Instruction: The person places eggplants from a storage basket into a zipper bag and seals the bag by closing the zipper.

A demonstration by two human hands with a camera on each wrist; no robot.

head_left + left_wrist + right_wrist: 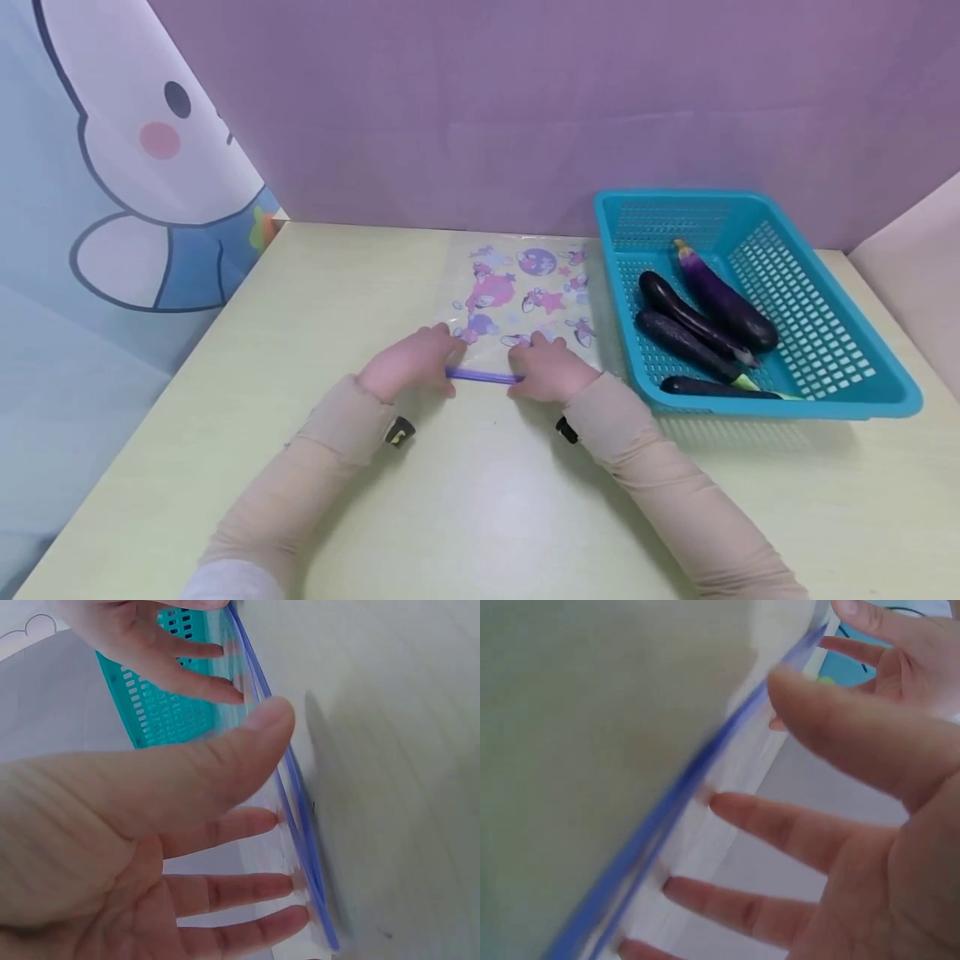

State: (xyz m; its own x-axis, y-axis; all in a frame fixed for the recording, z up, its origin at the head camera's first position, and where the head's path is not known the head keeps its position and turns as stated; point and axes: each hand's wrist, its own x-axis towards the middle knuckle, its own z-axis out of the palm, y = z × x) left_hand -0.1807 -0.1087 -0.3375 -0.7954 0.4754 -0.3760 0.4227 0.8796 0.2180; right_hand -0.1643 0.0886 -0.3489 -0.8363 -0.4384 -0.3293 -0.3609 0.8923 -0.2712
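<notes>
A clear zip bag [517, 287] printed with pink and purple figures lies flat on the table. Its purple zip edge [483, 377] faces the person. At the left end of that edge is the left hand [411, 362]; its straight fingers touch the bag and its thumb [266, 724] lies over the zip edge in the left wrist view. The right hand [553, 368] rests at the other end, fingers spread with tips on the bag and the thumb [795, 694] beside the zip edge. In the wrist views the two purple strips of the zip look slightly apart.
A turquoise basket [787, 406] stands right of the bag, holding several dark eggplants [723, 300]. Behind the pale table [480, 500] rises a purple backdrop [450, 108]. A cartoon-printed cloth [150, 358] hangs at the left.
</notes>
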